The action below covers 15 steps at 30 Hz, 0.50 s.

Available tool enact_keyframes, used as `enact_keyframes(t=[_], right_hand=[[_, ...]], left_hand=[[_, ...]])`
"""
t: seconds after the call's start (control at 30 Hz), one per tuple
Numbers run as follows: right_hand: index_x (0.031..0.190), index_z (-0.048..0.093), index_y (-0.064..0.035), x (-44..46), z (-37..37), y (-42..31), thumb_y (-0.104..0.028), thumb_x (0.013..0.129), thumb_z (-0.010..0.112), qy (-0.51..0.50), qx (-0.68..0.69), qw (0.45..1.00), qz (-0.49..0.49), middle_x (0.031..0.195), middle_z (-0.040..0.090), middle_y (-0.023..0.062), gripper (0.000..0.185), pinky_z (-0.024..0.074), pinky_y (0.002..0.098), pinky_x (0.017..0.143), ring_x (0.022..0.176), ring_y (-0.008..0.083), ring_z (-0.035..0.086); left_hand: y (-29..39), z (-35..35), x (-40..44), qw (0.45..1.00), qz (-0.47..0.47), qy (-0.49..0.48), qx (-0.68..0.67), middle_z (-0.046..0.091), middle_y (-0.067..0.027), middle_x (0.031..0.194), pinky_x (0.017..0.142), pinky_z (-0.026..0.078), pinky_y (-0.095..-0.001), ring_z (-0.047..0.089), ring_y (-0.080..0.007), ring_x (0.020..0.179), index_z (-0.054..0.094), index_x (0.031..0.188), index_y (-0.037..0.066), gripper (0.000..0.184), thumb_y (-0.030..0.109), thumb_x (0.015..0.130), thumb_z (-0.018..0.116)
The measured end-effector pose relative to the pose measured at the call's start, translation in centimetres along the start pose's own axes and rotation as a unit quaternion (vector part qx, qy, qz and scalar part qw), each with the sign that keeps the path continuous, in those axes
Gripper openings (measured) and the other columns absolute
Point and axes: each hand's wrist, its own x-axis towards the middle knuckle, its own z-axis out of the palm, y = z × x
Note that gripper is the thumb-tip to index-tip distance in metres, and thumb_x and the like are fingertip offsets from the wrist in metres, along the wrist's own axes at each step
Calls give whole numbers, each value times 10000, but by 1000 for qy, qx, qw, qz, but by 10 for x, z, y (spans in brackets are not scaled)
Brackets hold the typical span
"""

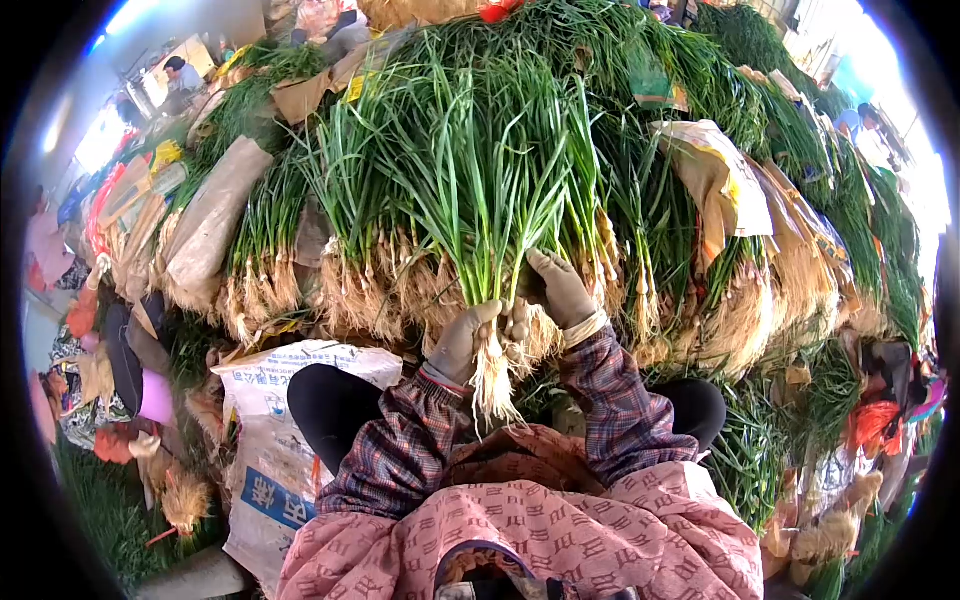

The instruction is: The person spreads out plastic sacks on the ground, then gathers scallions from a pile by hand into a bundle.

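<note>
A bunch of green onions (487,270) stands upright in front of me, its long green leaves fanning upward and pale stringy roots (492,385) hanging below. My left hand (466,338), in a dirty light glove, is closed around the lower stems just above the roots. On the other side, my right hand (562,288), gloved too, has its fingers bent against a stem at the bunch's right edge. Its fingertips are partly hidden behind the stems. More green onions (375,265) lie behind the hands with their roots toward me.
Rows of green onions cover the heap ahead, with brown paper sheets (715,180) and a rolled sheet (215,220) among them. A white printed sack (265,440) lies left of my knee. Loose leaves (750,440) lie at right. People (182,75) are in the background.
</note>
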Motion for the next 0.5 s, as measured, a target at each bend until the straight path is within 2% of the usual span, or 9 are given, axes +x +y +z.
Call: enact_keyframes(t=[0.07, 0.13, 0.2, 0.3, 0.33, 0.4, 0.43, 0.47, 0.5], right_hand=[[834, 584, -59, -2, 1, 1, -252, 909, 578, 25, -99, 995, -25, 654, 524, 7, 207, 398, 246, 473, 526, 102, 476], [804, 581, -73, -9, -5, -2, -241, 881, 559, 27, -92, 995, -21, 636, 498, -24, 186, 347, 220, 453, 487, 73, 429], [730, 553, -98, -9, 2, 2, -164, 880, 508, 53, 48, 997, -31, 585, 484, -21, 169, 368, 204, 446, 448, 72, 416], [660, 454, -156, -10, -20, -13, -145, 882, 463, 42, 136, 977, -160, 570, 455, -28, 222, 329, 216, 418, 430, 74, 358], [705, 470, -154, 0, -39, -26, -177, 907, 443, 140, 266, 944, -137, 587, 468, -24, 206, 342, 238, 414, 432, 83, 351], [744, 457, -147, -12, -69, -42, -204, 934, 424, 20, 93, 981, -167, 591, 464, -28, 201, 399, 278, 433, 453, 73, 381], [723, 477, -141, -28, -78, -46, -234, 939, 432, -95, -110, 978, -152, 596, 459, -25, 239, 410, 248, 456, 470, 79, 405], [703, 497, -134, -44, -80, -48, -263, 944, 440, -204, -308, 921, -125, 601, 454, -22, 280, 421, 218, 479, 487, 86, 429], [964, 515, -88, -49, -79, -46, -342, 926, 494, -312, -486, 815, 47, 887, 532, 66, 258, 457, 302, 698, 695, 154, 527]], left_hand=[[1, 0, -8, 998, 12, 48, 47, 647, -140, 963, 598, 571, -309, 649, -193, 742, 567, 1029, -28, 355, 306, 912, 542], [1, -6, -6, 991, 12, 74, 113, 642, -134, 983, 613, 560, -294, 639, -189, 727, 561, 1029, -18, 352, 316, 924, 530], [2, -9, 1, 995, 2, -3, 101, 609, -75, 888, 581, 536, -278, 588, -143, 653, 555, 956, 22, 339, 357, 931, 518], [8, 0, -3, 993, -10, -87, 78, 526, 26, 727, 510, 483, -241, 494, -66, 546, 523, 849, 91, 329, 410, 928, 519], [13, -5, -7, 992, 1, -102, 80, 542, 16, 729, 474, 494, -245, 509, -70, 531, 520, 874, 80, 294, 369, 919, 547], [29, -20, -20, 995, 5, -93, 44, 545, -4, 733, 444, 512, -258, 517, -79, 508, 513, 887, 68, 260, 322, 908, 568], [43, -11, -32, 996, 43, -35, 65, 534, 0, 709, 452, 464, -244, 480, -86, 501, 549, 853, 69, 386, 450, 909, 531], [52, -8, -38, 996, 89, 1, 10, 560, -14, 743, 456, 476, -243, 486, -92, 495, 550, 844, 65, 392, 451, 910, 527], [63, -14, -35, 993, 102, -31, 45, 573, -22, 751, 460, 481, -241, 496, -95, 498, 556, 846, 59, 383, 436, 912, 527]])
